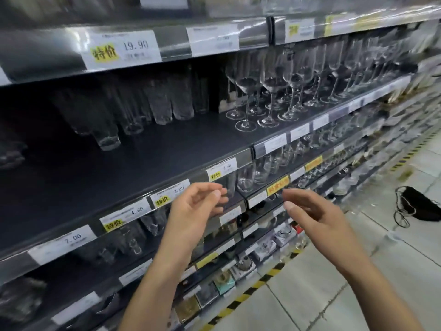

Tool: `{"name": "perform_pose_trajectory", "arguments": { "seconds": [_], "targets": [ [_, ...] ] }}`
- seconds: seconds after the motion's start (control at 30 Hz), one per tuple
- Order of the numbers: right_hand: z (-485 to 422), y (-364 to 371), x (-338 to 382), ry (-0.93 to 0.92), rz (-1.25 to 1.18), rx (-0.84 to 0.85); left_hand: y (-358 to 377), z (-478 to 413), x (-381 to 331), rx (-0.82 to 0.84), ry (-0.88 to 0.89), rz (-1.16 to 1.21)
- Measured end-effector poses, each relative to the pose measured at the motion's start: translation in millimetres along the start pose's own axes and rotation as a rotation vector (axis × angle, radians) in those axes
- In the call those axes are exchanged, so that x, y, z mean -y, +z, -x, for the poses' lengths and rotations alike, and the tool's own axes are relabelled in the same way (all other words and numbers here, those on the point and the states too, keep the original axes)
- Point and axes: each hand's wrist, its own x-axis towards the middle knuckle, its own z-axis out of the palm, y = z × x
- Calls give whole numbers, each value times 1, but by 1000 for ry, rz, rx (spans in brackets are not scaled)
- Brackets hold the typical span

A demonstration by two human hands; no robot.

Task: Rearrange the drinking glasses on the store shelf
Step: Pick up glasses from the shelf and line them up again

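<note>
Two hands: both raised in front of the shelving, empty, palms turned toward each other, apart, touching nothing.
Left hand [198, 204]: fingers [218, 193] loosely curled and spread, holding nothing; thumb and forefinger tips near each other but not pinched.
Right hand [312, 213]: fingers [290, 206] half-curled, relaxed, nothing in them; fingertips point left toward the left hand.
Price tags [170, 193]: just behind the left fingertips, white with yellow stickers, on the edge of the dark shelf [143, 163]; readable figures 2.50, 4.50, 7.00.
Small tumblers [245, 179]: just beyond and between the two sets of fingertips, on the shelf level below the dark shelf, clear, upright.
Lower shelves: below the fingers and forearms, blurred glasses and boxed goods; details not clear.
Tall drinking glasses [133, 108]: up and left of the left fingers, well back on the dark shelf, clustered, upright; front of that shelf is bare.
Wine glasses [269, 91]: above and beyond the right fingers, same shelf, right half, standing on stems in rows running away to the right.
Floor [334, 283]: right of the right fingers, pale tiles, yellow-black striped tape [238, 299] along the shelf base.
Black bag [416, 204]: far right of the right fingers, on the floor, with cord.
Top shelf tag [121, 50]: farthest up, reads 19.90.
</note>
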Motion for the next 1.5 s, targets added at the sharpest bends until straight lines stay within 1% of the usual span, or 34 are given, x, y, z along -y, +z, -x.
{"name": "perform_pose_trajectory", "arguments": {
  "seconds": [0.23, 0.33, 0.4, 0.5, 0.6, 0.7, 0.77, 0.8, 0.9, 0.93, 1.0, 1.07, 1.23, 1.5],
  "targets": [
    [-118, 28, 16, -125, -11, 173, 2, -68, -2, -287, 34, 76],
    [-172, 49, 26, -168, 25, 211, 2, -106, -5, -374, 38, 106],
    [-208, 63, 33, -162, 61, 207, 1, -132, -11, -420, 24, 120],
    [-259, 86, 41, -147, 136, 215, -5, -172, -21, -412, -9, 148],
    [-306, 117, 39, -99, 167, 265, -14, -217, -24, -386, -53, 83],
    [-340, 150, 31, -110, 135, 313, -29, -267, -17, -437, -118, -140],
    [-356, 168, 30, -117, 127, 327, -41, -294, -6, -491, -107, -241],
    [-362, 176, 30, -112, 116, 324, -46, -304, 2, -515, -72, -277],
    [-383, 198, 31, -128, 111, 294, -59, -328, 22, -589, 97, -432],
    [-390, 203, 29, -142, 125, 280, -62, -334, 27, -624, 144, -447],
    [-401, 210, 26, -163, 142, 246, -68, -342, 32, -695, 185, -393],
    [-407, 215, 27, -175, 153, 219, -72, -351, 33, -728, 208, -366],
    [-412, 227, 31, -232, 158, 174, -76, -371, 35, -686, 212, -469],
    [-415, 232, 33, -268, 246, 116, -80, -380, 38, -693, 187, -480]
  ]
}}
